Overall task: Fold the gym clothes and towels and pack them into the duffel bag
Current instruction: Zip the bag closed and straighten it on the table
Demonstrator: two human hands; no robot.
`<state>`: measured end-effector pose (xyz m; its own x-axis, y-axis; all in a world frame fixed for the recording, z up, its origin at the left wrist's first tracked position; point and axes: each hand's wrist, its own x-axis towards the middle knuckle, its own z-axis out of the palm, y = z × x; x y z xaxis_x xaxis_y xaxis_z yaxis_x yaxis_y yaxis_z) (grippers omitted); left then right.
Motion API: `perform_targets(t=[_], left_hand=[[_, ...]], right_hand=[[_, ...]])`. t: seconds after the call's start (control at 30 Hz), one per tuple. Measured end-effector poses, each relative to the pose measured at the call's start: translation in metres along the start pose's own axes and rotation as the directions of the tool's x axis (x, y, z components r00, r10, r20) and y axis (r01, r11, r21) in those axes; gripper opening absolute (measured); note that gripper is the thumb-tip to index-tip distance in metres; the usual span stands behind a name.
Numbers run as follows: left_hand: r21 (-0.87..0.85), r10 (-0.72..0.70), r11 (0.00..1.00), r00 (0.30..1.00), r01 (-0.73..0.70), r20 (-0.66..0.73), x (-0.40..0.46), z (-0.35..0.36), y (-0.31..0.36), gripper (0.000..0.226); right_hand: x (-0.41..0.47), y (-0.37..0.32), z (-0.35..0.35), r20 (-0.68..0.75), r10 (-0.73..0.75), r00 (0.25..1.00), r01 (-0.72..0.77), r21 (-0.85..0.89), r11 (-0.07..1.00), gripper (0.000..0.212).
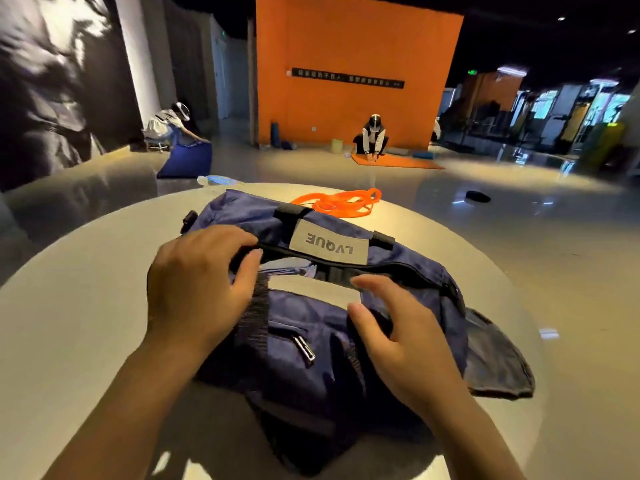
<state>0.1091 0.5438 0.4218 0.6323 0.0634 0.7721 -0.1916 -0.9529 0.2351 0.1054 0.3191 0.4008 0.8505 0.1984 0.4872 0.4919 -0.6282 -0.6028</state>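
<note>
A: Status?
B: Late stage, I'd say. The navy duffel bag [311,327] sits mid-table [86,323], mouth partly open, and folded pale-blue cloth [287,268] shows inside the gap. No loose clothes or towels in view on the table, so what's left looks like closing the bag. Can't tell how much is packed underneath.
A: Hands?
B: The left hand [197,282] is at 9 o'clock of the opening, fingers curled over the far zipper edge [398,268], thumb near it, gripping that edge. The right hand [398,337] is at 4 o'clock of the opening, fingers spread and loosely bent, resting on the near side of the bag, holding nothing.
A: Cloth versus grip?
B: Just beside the left fingertips, at their 3 o'clock, inside the bag; at 11 o'clock from the right hand.
A: Anything else?
B: An orange band [341,201] at the table's 12 o'clock, behind the bag, apart from it. Dark cloth [498,362] sticks out under the bag at 4 o'clock.
</note>
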Motion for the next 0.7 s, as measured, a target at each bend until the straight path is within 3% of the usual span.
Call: perform_targets(t=[0.07,0.13,0.23,0.37,0.53,0.6,0.7], left_hand=[[0.113,-0.108,0.989,0.989,0.097,0.099,0.0,0.004,-0.039,0.04],[0.037,-0.23,0.973,0.956,0.227,0.182,-0.013,0.006,-0.056,0.045],[-0.147,-0.359,0.909,0.913,0.389,0.194,-0.031,0.008,-0.06,0.05],[-0.227,-0.423,0.856,0.881,0.465,0.212,-0.041,0.002,-0.055,0.061],[-0.318,-0.407,0.843,0.901,0.434,0.152,-0.073,-0.022,-0.023,0.054],[-0.39,-0.363,0.837,0.923,0.383,0.126,-0.089,-0.031,-0.016,0.044],[-0.526,-0.405,0.76,0.911,0.382,0.076,-0.095,-0.044,-0.02,0.036]], right_hand=[[0.004,-0.015,0.023,0.11,-0.044,0.993,0.053,-0.083,0.995,0.037],[0.004,-0.028,0.045,0.189,-0.074,0.979,0.104,-0.157,0.982,0.046],[0.005,-0.039,0.066,0.152,-0.087,0.984,0.123,-0.247,0.961,0.05],[0.02,-0.057,0.07,0.122,-0.101,0.987,0.127,-0.232,0.964,0.031],[0.05,-0.079,0.074,0.125,-0.108,0.986,0.136,-0.238,0.962,0.014],[0.056,-0.085,0.081,0.171,-0.091,0.981,0.128,-0.224,0.966,0.013],[0.053,-0.096,0.091,0.269,-0.078,0.96,0.132,-0.187,0.973,0.017]])
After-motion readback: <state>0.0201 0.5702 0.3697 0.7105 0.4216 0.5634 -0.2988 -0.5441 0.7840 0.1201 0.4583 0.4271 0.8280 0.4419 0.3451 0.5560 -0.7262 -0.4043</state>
